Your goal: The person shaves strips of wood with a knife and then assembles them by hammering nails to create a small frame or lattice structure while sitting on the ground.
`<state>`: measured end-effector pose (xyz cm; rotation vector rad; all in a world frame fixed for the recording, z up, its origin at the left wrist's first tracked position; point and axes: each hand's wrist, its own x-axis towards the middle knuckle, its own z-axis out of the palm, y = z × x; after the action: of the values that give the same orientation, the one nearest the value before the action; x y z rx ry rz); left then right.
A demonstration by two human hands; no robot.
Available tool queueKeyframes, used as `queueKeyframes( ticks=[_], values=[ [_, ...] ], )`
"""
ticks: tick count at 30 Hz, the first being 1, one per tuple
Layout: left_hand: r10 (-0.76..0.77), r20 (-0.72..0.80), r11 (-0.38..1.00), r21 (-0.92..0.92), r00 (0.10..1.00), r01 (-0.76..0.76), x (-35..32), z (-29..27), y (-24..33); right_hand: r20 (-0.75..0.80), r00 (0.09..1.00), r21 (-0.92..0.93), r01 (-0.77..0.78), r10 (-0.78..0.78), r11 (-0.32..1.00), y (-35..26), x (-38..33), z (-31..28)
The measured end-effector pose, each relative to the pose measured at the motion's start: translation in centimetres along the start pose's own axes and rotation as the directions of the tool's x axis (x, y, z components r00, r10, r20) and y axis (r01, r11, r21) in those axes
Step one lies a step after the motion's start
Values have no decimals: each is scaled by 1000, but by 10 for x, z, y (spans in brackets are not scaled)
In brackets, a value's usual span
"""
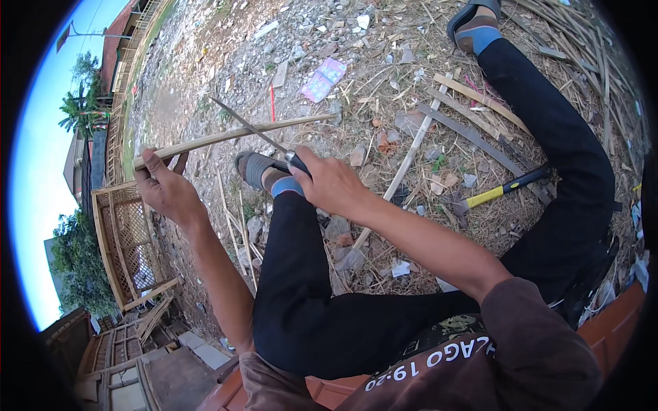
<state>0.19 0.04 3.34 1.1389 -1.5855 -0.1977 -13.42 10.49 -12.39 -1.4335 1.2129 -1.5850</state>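
My left hand [170, 193] is at the left, its fingers and thumb closed around the near end of a long pale bamboo strip [205, 141]. The strip runs out to the right over the ground, raised off it. In my right hand [334, 186] is a knife [240, 120] with a dark handle and a long narrow blade. The blade points up and to the left and crosses the strip near its middle; whether the edge touches the strip I cannot tell. My right hand is just above my bent left leg [291, 253].
Right of my hands lie a hammer [504, 190] with a yellow and black handle, a flat grey bar [473, 139] and a pale stick [411, 154]. Stones, straw and a pink packet [323, 79] cover the ground. A lattice panel [128, 240] stands at left.
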Motion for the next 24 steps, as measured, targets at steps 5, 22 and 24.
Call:
queueKeyframes(
  ticks=[5, 22, 24],
  values=[
    [-27, -8, 1000, 17, 1000, 27, -6, -4, -4, 112, 982, -113, -141, 153, 984, -33, 9, -6],
    [22, -10, 999, -43, 1000, -23, 0, 6, -7, 27, 986, -218, -153, 162, 964, 13, 27, -17],
    [-23, -45, 1000, -12, 999, 22, -2, -6, -13, 69, 976, -246, -183, 205, 952, -9, 20, -3]
  ],
)
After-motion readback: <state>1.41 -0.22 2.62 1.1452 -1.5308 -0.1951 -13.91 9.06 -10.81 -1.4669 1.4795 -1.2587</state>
